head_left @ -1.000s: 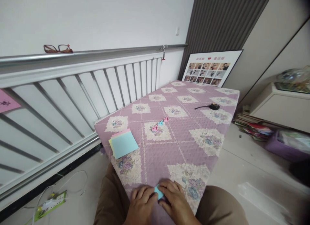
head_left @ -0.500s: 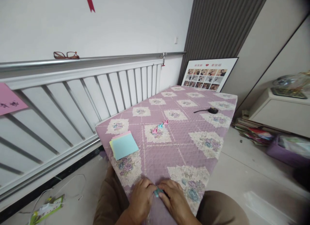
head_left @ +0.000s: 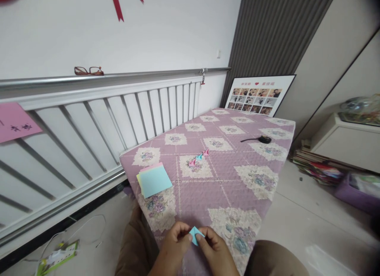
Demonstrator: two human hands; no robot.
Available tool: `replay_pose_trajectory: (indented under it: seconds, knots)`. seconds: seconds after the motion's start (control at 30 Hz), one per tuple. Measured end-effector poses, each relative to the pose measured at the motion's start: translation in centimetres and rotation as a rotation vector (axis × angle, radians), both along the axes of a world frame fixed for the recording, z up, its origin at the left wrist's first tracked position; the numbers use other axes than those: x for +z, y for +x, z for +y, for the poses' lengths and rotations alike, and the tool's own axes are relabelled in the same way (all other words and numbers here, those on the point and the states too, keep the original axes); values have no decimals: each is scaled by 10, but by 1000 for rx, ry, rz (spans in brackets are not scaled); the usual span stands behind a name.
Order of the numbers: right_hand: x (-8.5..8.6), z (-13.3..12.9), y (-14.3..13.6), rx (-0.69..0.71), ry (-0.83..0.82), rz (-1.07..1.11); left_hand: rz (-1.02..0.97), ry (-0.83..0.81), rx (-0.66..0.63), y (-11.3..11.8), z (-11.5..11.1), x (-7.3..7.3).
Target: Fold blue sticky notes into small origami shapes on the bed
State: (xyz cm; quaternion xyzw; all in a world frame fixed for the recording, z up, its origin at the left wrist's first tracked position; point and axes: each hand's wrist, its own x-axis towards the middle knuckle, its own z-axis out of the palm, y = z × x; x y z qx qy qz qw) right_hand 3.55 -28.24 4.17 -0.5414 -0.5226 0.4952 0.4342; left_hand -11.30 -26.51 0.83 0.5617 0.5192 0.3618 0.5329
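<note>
Between both hands, at the near end of the cloth-covered table, is a small folded piece of light blue paper (head_left: 194,234) with its point facing away from me. My left hand (head_left: 177,241) pinches its left edge between thumb and fingers. On the other side my right hand (head_left: 212,244) grips the right edge, its thumb lying on the paper's face. A stack of coloured paper sheets (head_left: 155,181), blue on top with pink and yellow beneath, lies beyond my left hand. Farther out, a pink folded paper piece (head_left: 192,162), a blue one (head_left: 199,157) and another pink one (head_left: 206,152) form a row.
A purple floral tablecloth (head_left: 204,193) covers the table. Toward the far right lies a black tape measure (head_left: 265,139) with its strap. A white radiator (head_left: 154,109) runs along the left, with glasses (head_left: 88,71) on the pipe above. A photo board (head_left: 258,96) leans behind.
The blue paper has come up off the cloth and turned, so its folded diamond-like face now shows. Both hands have shifted from pressing down at the table to pinching its sides. The view moved slightly.
</note>
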Motion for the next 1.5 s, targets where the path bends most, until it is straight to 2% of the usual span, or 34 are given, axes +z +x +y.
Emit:
replay_pose_trajectory:
  seconds: [0.07, 0.13, 0.2, 0.27, 0.4, 0.5, 0.63, 0.83, 0.93, 1.1, 1.3, 1.5]
  knots:
    - [3, -1, -3, -3, -44, 120, -170, -132, -5, -2, -2, -10]
    - [5, -2, -6, 7, -65, 203, -211, -186, -13, -3, -5, -18]
    - [7, -2, -7, 24, -76, 236, -189, -179, 3, -4, -7, -19]
    - [8, -3, -7, 26, -78, 233, -131, -149, 34, -4, -10, -13]
    - [9, -3, -5, 22, -72, 223, 21, -57, 92, -2, -16, 9]
    - [12, -3, -5, 13, -79, 219, 47, -43, 28, -1, -19, 21]
    - [18, -4, -10, -80, -89, 249, 21, -36, -67, -3, -21, 25]
    - [16, -10, -19, -66, -165, 395, 16, -106, -88, -5, -23, 37]
    - [12, -9, -16, -35, -137, 353, 38, -118, -74, -6, -23, 41]
    - [7, -5, -5, 35, -39, 147, 91, -123, -80, -9, -21, 32]
    - [3, -5, -6, 39, -29, 108, 63, -72, -18, -7, -23, 27]
    - [3, -7, -9, -51, 1, 91, -7, -155, 25, -5, -22, 17]
